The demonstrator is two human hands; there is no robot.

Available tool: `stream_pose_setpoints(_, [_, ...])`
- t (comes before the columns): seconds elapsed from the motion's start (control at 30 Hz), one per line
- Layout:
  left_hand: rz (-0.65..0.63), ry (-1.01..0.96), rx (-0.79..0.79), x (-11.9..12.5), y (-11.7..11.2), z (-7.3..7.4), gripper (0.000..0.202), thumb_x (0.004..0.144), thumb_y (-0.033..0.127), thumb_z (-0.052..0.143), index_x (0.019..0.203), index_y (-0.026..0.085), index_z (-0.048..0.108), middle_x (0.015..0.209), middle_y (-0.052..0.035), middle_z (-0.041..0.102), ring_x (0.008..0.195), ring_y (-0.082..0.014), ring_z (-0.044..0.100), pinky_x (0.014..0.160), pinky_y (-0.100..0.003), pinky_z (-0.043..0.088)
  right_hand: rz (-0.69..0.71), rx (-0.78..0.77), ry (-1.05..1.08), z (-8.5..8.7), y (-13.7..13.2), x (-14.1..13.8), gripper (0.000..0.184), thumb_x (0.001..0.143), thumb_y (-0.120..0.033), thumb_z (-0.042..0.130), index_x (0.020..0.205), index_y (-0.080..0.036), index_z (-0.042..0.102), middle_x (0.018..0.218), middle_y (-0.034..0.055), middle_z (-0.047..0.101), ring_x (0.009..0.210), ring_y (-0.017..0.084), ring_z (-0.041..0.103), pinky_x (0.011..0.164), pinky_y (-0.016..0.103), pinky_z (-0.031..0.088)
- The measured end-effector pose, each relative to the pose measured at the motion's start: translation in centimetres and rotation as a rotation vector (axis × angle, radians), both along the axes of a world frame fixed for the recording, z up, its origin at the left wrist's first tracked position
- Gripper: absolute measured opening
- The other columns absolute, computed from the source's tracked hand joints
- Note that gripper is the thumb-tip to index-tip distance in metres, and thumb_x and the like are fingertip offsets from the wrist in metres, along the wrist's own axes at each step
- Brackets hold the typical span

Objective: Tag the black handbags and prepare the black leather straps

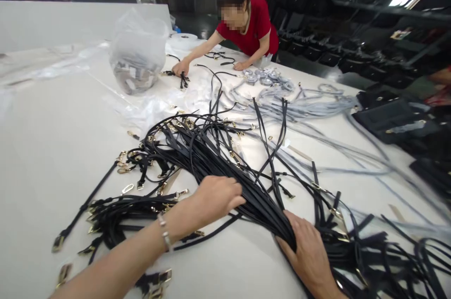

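A thick bundle of long black straps (225,167) with gold-coloured metal clasps runs diagonally across the white table. My right hand (306,247) is wrapped around its near right end. At the bundle's near edge, about midway along, my left hand (214,200) is closed with curled fingers, touching the straps; what sits inside the fingers is hidden. Many gold clasps (123,162) are gathered at the bundle's left end. Below and left of it lies a smaller heap of black straps (120,224), and more black straps (373,261) spread out at the lower right.
Across the white table (45,148) a person in red (253,26) leans over, one hand on small black straps. A clear plastic bag (137,54) stands at the back left. Grey straps (310,106) lie at the right, near black bags (394,120) at the edge.
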State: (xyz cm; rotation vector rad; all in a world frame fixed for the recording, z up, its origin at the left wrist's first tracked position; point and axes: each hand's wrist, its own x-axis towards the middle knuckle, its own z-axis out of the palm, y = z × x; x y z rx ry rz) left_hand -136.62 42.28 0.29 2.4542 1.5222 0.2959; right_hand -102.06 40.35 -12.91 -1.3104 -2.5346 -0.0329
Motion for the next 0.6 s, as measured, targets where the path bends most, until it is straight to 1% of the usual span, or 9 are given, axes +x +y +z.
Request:
stream_pose_setpoints(0.07, [-0.241,-0.083,0.166,4.8,5.3,-0.1,0.027,0.099,0.041,0.054,0.084,0.021,0.064,0.086,-0.0015,0.071,0.080,-0.0181,0.065,0.064,-0.030,0.042,0.003,0.059,0.021,-0.5,-0.2,-0.1,0.060,0.093,-0.049,0.058,0.142,-0.019,0.042,0.124,0.0148,0.066,0.112,0.034,0.062,0.095,0.050,0.048])
stream_pose_setpoints(0.13, [-0.426,-0.064,0.267,9.4,10.8,-1.6,0.025,0.097,0.041,0.058,0.091,0.020,0.069,0.093,-0.0048,0.073,0.094,-0.0197,0.065,0.074,-0.032,0.043,0.025,0.119,0.042,-0.7,0.0,-0.2,0.063,0.093,-0.050,0.058,0.145,-0.018,0.041,0.120,0.0145,0.068,0.108,0.034,0.063,0.092,0.048,0.049])
stream_pose_setpoints(0.17, [-0.478,-0.016,0.266,11.3,13.2,-2.6,0.023,0.096,0.040,0.060,0.092,0.020,0.071,0.094,-0.0056,0.074,0.095,-0.0195,0.065,0.077,-0.032,0.043,0.034,0.152,0.054,-0.9,0.1,-0.3,0.066,0.093,-0.051,0.057,0.147,-0.019,0.039,0.118,0.0140,0.070,0.105,0.033,0.065,0.090,0.048,0.049])
stream_pose_setpoints(0.2, [-0.501,0.015,0.260,12.6,15.3,-3.8,0.022,0.094,0.039,0.064,0.088,0.020,0.072,0.089,-0.0058,0.075,0.091,-0.0194,0.065,0.078,-0.033,0.044,0.039,0.184,0.064,-0.9,0.3,-0.3,0.068,0.094,-0.051,0.056,0.150,-0.019,0.037,0.115,0.0133,0.071,0.102,0.033,0.066,0.087,0.047,0.050])
stream_pose_setpoints(0.27, [-0.510,0.078,0.237,13.8,17.9,-5.9,0.024,0.089,0.039,0.070,0.076,0.019,0.074,0.079,-0.0066,0.075,0.084,-0.0203,0.065,0.082,-0.035,0.043,0.042,0.238,0.083,-1.2,0.4,-0.4,0.071,0.095,-0.052,0.053,0.155,-0.020,0.031,0.110,0.0116,0.073,0.096,0.033,0.068,0.084,0.047,0.050])
stream_pose_setpoints(0.33, [-0.499,0.121,0.223,13.0,18.7,-7.6,0.031,0.086,0.043,0.072,0.069,0.018,0.073,0.074,-0.0080,0.075,0.085,-0.0218,0.064,0.090,-0.038,0.041,0.039,0.260,0.089,-1.4,0.5,-0.4,0.073,0.096,-0.051,0.052,0.158,-0.020,0.027,0.108,0.0103,0.075,0.093,0.032,0.068,0.083,0.047,0.050])
stream_pose_setpoints(0.4, [-0.477,0.162,0.204,10.7,18.4,-8.4,0.037,0.087,0.048,0.069,0.068,0.017,0.074,0.076,-0.0094,0.076,0.090,-0.0226,0.064,0.100,-0.040,0.036,0.045,0.252,0.080,-1.7,0.4,-0.3,0.077,0.095,-0.050,0.053,0.159,-0.020,0.024,0.109,0.0096,0.075,0.093,0.032,0.069,0.083,0.046,0.049])
stream_pose_setpoints(0.5, [-0.361,0.230,0.134,6.1,17.1,-8.3,0.043,0.091,0.052,0.063,0.071,0.016,0.076,0.079,-0.0107,0.077,0.090,-0.0218,0.064,0.105,-0.039,0.031,0.046,0.208,0.058,-2.2,0.3,0.2,0.082,0.094,-0.051,0.056,0.160,-0.020,0.020,0.112,0.0088,0.074,0.095,0.032,0.069,0.085,0.046,0.048])
stream_pose_setpoints(0.6, [-0.121,0.292,0.033,1.2,15.8,-7.5,0.041,0.095,0.043,0.058,0.071,0.014,0.075,0.081,-0.0112,0.077,0.085,-0.0210,0.066,0.104,-0.042,0.033,0.004,0.190,0.071,-2.8,0.2,0.3,0.077,0.095,-0.050,0.054,0.160,-0.023,0.023,0.111,0.0090,0.074,0.095,0.033,0.069,0.085,0.047,0.047])
